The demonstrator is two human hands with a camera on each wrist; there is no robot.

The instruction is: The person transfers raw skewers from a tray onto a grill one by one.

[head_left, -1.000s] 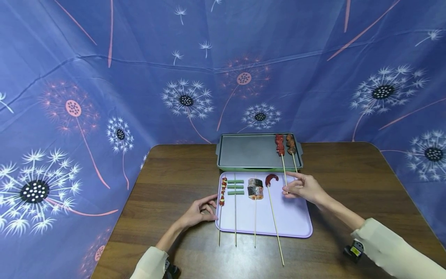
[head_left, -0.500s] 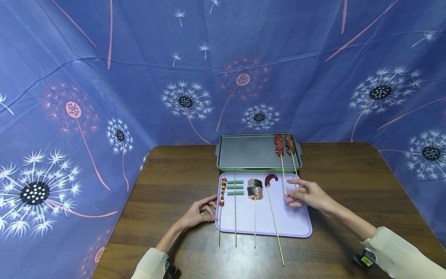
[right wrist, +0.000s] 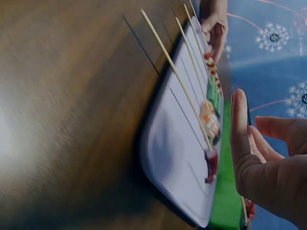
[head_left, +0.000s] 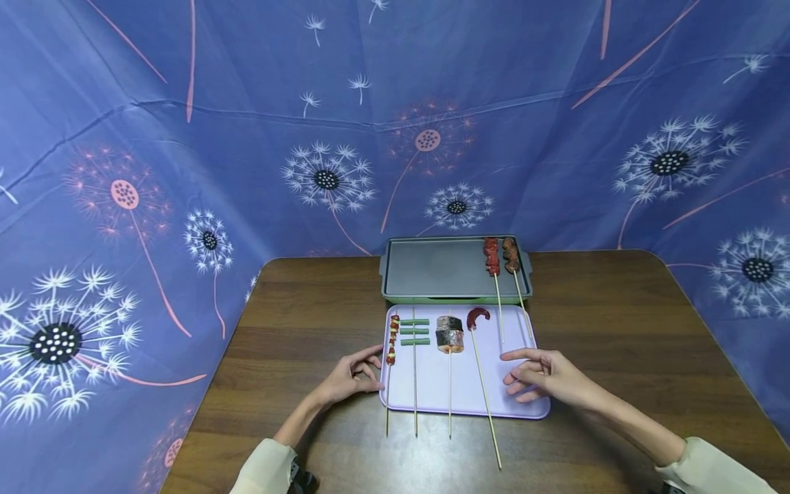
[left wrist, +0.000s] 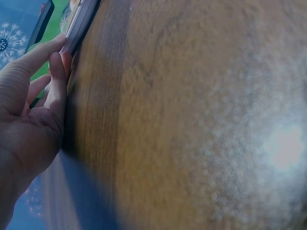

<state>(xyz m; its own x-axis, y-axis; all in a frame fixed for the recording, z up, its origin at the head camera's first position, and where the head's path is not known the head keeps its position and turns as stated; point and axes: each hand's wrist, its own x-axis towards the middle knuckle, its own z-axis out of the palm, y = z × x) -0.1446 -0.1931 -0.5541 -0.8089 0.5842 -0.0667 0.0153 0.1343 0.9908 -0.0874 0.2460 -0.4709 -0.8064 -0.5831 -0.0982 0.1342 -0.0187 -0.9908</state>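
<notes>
My left hand holds the left rim of the lilac tray, fingertips and thumb at its edge. My right hand hovers over the tray's right side, fingers loosely bent and holding nothing. Just beyond it are the sticks of two skewers, one of red meat chunks and one of brown meat, whose food ends lie on the grill plate. On the tray lie a skewer of small red and yellow pieces, a green bean skewer, a fish skewer and a dark red curled piece on a stick.
The grill stands right behind the tray, its green side showing in the right wrist view. Several sticks overhang the tray's front edge above the brown wooden table. A blue dandelion-print cloth hangs behind.
My right hand has let go of the red meat skewer, leaving it lying on the grill and tray. It has drawn back toward me and slightly right. The left hand stays put.
</notes>
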